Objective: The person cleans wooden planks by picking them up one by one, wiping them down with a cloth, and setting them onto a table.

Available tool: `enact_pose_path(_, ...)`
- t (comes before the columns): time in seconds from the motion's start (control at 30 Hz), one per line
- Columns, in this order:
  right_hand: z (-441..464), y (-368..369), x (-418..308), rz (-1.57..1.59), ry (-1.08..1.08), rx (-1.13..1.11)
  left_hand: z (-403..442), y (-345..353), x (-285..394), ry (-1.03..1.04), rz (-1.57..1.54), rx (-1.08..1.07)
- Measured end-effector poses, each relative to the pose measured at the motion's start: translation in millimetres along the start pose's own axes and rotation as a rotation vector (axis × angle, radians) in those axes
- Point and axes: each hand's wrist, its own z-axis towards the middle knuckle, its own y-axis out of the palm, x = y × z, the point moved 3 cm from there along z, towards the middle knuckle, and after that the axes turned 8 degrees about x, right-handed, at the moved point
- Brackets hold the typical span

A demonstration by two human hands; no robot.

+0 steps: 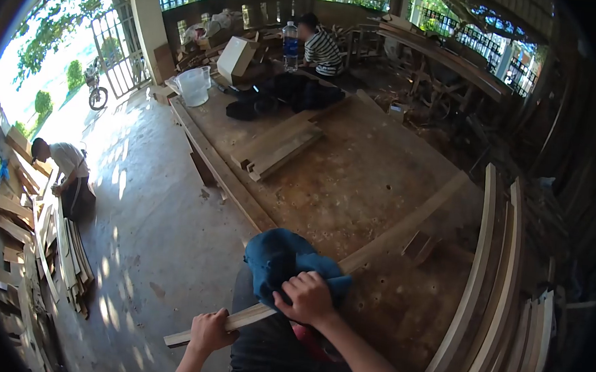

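Observation:
My left hand (211, 331) is closed around a narrow wooden strip (252, 315) near its lower left end. The strip slants across my lap, and its far end is hidden beneath a blue cloth (282, 248). My right hand (308, 298) is closed on the front of this bunched cloth, fingers bent over its folds. Whether the cloth is a cap or a rag, I cannot tell. Both lie just before the near corner of a worn wooden worktable (353, 182).
On the table are joined boards (283, 151), dark clothing (300, 91), a clear plastic tub (193, 87), a white box (236, 59) and a large water bottle (290, 49). Long timbers (477, 265) stand at right. One person (70, 172) bends over planks at left; another (323, 51) sits behind the table.

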Motion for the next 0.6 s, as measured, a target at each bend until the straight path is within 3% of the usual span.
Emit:
enact_pose_path(0.17, 15, -68, 117, -0.147, -0.034, 0.083, -8, 4, 12, -0.053, -0.028, -0.018)
enact_pose_path(0.33, 12, -108, 192, -0.292, 0.140, 0.191, 3, -12, 10, -0.043, 0.021, -0.018)
enact_pose_path(0.43, -4, -86, 164, -0.269, 0.189, 0.162, 13, -21, 9, -0.023, 0.064, -0.016)
enact_pose_path(0.6, -3, -14, 15, -0.063, 0.166, 0.157, 18, -15, 5, 0.006, 0.074, 0.003)
